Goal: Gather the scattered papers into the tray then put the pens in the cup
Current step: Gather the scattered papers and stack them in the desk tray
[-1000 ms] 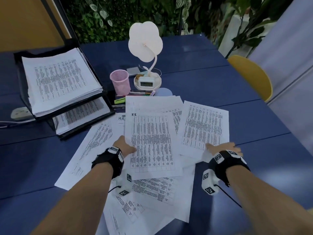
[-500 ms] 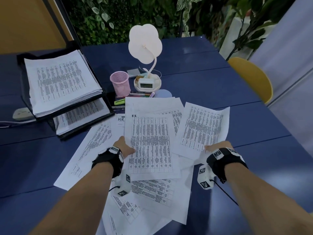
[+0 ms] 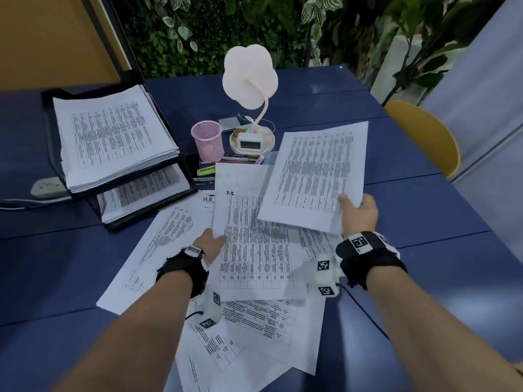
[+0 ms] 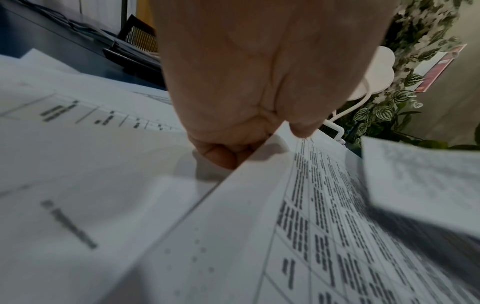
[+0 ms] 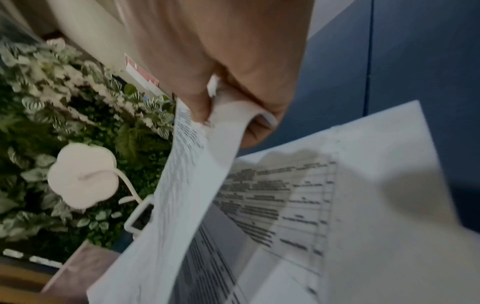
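Several printed sheets lie scattered on the blue table (image 3: 424,216). My right hand (image 3: 351,210) pinches one sheet (image 3: 314,174) by its near corner and holds it in the air above the pile; the right wrist view shows the fingers (image 5: 257,131) curled under the bent paper (image 5: 187,205). At the left edge of the middle sheet (image 3: 254,250), my left hand (image 3: 216,240) pinches the paper (image 4: 259,236), thumb on top. A black two-tier tray (image 3: 53,142) with stacked paper stands at the back left. Pens (image 3: 240,159) lie beside the pink mesh cup (image 3: 208,141).
A white flower-shaped lamp with a clock base (image 3: 249,142) stands behind the pens. A green highlighter (image 3: 205,171) lies by the tray. A power strip (image 3: 46,186) sits left of the tray, a yellow chair (image 3: 424,137) at the right edge, plants behind.
My right hand has lifted the right-hand sheet off the table, raising it up and slightly left. My left hand stays at the middle sheet's left edge.
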The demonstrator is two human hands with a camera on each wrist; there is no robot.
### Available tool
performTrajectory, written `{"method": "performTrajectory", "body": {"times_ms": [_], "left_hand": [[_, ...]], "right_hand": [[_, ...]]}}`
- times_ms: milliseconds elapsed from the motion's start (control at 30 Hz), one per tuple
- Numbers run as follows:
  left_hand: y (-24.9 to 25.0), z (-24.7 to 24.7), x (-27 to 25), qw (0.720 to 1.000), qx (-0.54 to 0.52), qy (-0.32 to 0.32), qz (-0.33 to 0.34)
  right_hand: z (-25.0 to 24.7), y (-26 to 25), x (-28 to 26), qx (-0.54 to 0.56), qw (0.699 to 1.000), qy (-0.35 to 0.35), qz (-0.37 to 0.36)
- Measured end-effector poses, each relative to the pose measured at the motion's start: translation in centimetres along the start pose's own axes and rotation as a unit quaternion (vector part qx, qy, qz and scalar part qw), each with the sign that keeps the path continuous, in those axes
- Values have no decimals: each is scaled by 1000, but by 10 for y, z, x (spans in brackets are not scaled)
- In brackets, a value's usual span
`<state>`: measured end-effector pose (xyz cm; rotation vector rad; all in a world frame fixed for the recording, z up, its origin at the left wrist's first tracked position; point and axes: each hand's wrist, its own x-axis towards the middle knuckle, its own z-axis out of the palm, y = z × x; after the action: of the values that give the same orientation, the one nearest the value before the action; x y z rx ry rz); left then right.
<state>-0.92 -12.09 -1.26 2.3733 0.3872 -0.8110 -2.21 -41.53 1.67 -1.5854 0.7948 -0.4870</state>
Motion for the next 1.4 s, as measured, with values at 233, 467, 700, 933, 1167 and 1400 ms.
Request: {"method": "performTrajectory", "body": {"times_ms": [233, 467, 700, 933, 1167, 1400], "left_hand": [[-3, 0, 5, 999, -48, 7, 10], [-5, 2, 9, 999, -32, -11, -5], [-3, 2, 12, 1000, 26, -10, 0], [-2, 0, 16, 998, 56, -16, -6], [-1, 1, 17, 999, 50, -16, -4], [-1, 1, 17, 999, 42, -21, -7]], "right_hand": [[16, 38, -22, -395, 885, -229, 95], [29, 47, -48, -439, 827, -346, 54], [24, 42, -34, -591, 776, -221, 1], [13, 49, 3, -595, 782, -164, 85], [22, 45, 11, -567, 794, -187, 114], [25, 48, 15, -463, 866, -142, 127]]}}
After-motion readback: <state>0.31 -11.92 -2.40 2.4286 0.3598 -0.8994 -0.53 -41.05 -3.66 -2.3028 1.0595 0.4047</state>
